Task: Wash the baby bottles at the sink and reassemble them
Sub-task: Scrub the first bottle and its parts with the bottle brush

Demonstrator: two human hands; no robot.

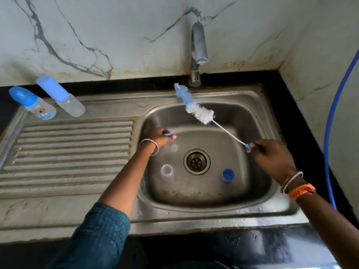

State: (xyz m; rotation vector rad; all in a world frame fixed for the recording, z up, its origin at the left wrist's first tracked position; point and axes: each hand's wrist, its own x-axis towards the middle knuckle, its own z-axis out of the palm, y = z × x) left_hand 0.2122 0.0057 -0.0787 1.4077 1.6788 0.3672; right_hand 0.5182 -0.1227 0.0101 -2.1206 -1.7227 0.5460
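Over the steel sink basin (252, 121) my right hand (272, 158) pinches the blue end of a long bottle brush (198, 111), whose white and blue bristle head points up toward the tap (198, 47). My left hand (161, 135) pinches a small thin blue piece (168, 134) above the basin's left side. On the basin floor stand a clear bottle (167, 170) with its mouth up, a blue cap (228, 175), and a small clear part (174, 147). Two capped baby bottles stand at the back left: one with a round blue cap (32, 102), one with a tall blue cap (60, 96).
A ribbed steel drainboard (68, 152) stretches left of the basin. The drain (196, 161) sits mid-basin. A blue hose (338, 113) runs down the right side along the black counter (303, 113). A marble-pattern wall stands behind.
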